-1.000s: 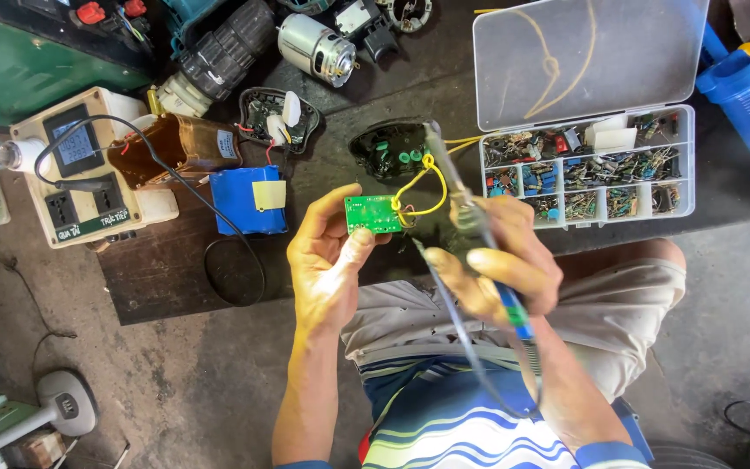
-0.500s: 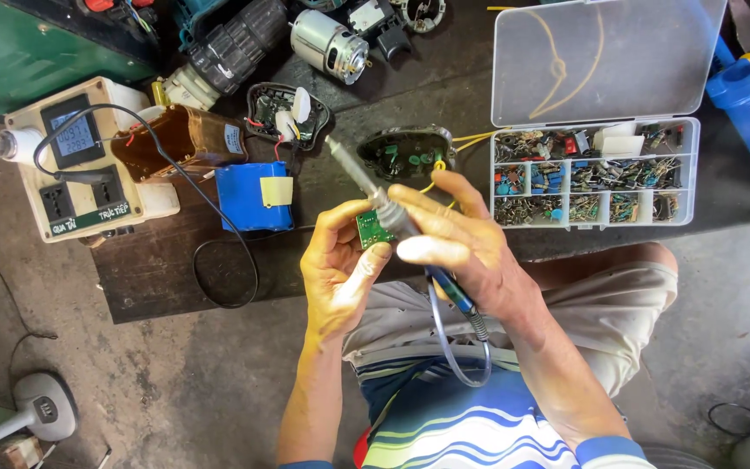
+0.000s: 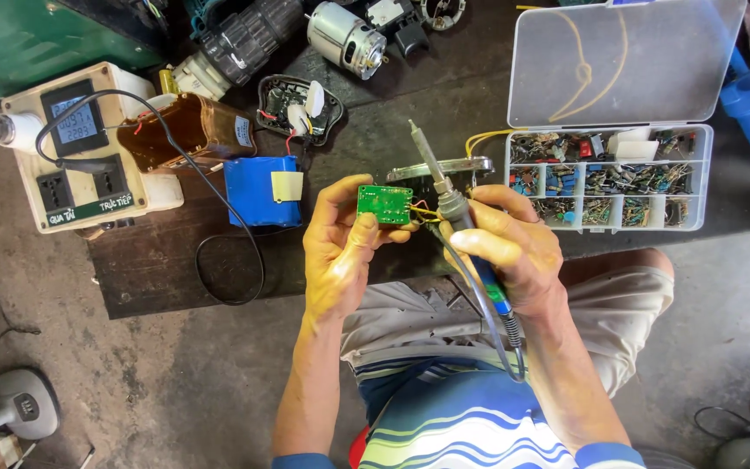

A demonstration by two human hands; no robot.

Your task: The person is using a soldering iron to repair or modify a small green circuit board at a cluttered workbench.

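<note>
Holding a small green rectangular circuit board (image 3: 384, 203) up between thumb and fingertips, our left hand (image 3: 345, 252) was closed lightly on the board's near and left edges, its green face turned toward us. Our right hand (image 3: 509, 252) was wrapped around a soldering iron with a blue handle and a long metal tip (image 3: 449, 204), fingers fully curled on the shaft just right of the board; the tip pointed away to the far side, past the board and not touching it. Thin yellow and red wires (image 3: 427, 213) ran from the board's right edge into the gap between our hands. We judged the step to be inspection or positioning between solder joints, and the next move seemed to call for swinging the tip down to a pad while the left hand kept the board steady.

Right of our hands, on the dark wooden board (image 3: 175, 278) that served as a bench, stood a clear plastic compartment box (image 3: 609, 178) with its lid (image 3: 622, 61) thrown open to the far side. Its small cells held mixed electronic parts, mostly blue, green and dark pieces; we could not tell them apart. Left of our hands lay a blue wrapped battery pack (image 3: 258, 191).
</note>
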